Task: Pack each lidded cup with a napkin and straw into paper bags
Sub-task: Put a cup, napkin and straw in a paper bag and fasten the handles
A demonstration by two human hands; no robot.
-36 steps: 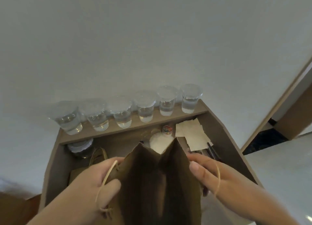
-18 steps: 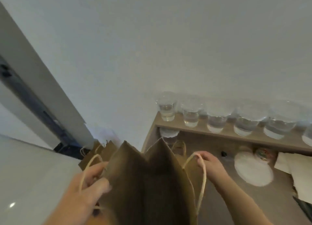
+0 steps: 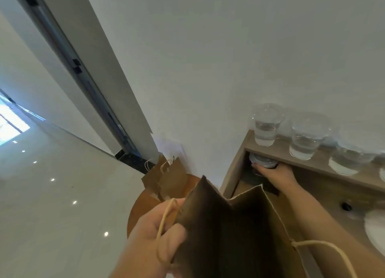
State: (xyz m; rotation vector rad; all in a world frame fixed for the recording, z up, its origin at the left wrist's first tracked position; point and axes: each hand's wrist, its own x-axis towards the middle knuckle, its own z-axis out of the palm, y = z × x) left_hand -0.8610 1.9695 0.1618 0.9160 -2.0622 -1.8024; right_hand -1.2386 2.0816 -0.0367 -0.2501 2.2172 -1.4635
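My left hand (image 3: 158,236) grips the left edge and cord handle of an open brown paper bag (image 3: 225,232) held in front of me. My right hand (image 3: 275,174) reaches past the bag into the desk's back left corner, under the shelf, and its fingers curl round a lidded clear cup (image 3: 261,163) there. Several lidded cups of water (image 3: 266,125) stand in a row on the wooden shelf (image 3: 318,161). White napkins (image 3: 375,232) lie at the right edge. No straw is visible.
Two more paper bags (image 3: 166,177) stand on a round brown stool (image 3: 143,204) to the left of the desk, against the white wall. A dark door frame (image 3: 87,79) and shiny pale floor (image 3: 52,204) lie further left.
My view swung further left. My right hand let go of the bag's right handle and reached to the lidded cup under the shelf. My left hand keeps its hold on the bag.
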